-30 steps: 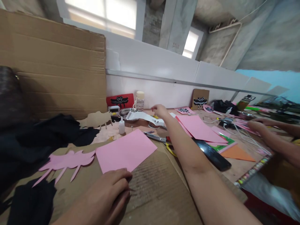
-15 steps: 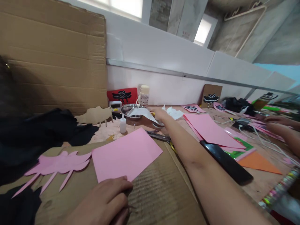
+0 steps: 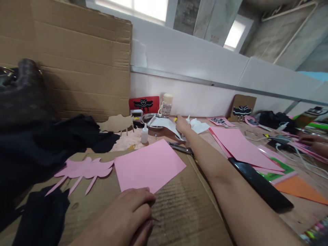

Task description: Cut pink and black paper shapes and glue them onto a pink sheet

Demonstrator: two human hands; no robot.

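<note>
My left hand (image 3: pixel 134 213) rests on the brown cardboard (image 3: pixel 184 201) with its fingers curled, at the near edge of a pink paper sheet (image 3: pixel 150 164). Its palm side is hidden, and a thin dark line shows beside the fingertips. Stretched far forward, my right hand (image 3: pixel 183 125) has its fingers closed beside a small yellow thing (image 3: pixel 175 119); what they grip is not clear. Under and beside that hand lie a white paper strip (image 3: pixel 167 124) and a metal bowl (image 3: pixel 146 119). Scissors (image 3: pixel 180 147) lie below the right wrist. A pink cut-out shape (image 3: pixel 85 168) lies left of the sheet.
A white glue bottle (image 3: pixel 144 135) stands behind the sheet. Black cloth (image 3: pixel 77 140) and a bag (image 3: pixel 24 95) occupy the left. More pink sheets (image 3: pixel 241 145), a black phone (image 3: pixel 261 184) and white cables (image 3: pixel 302 157) lie to the right, near another person's hand (image 3: pixel 314 141).
The view has swung left, shifting everything rightward. My right hand has risen slightly at the far end, with the yellow thing beside its fingers. My left hand stays by the pink sheet.
</note>
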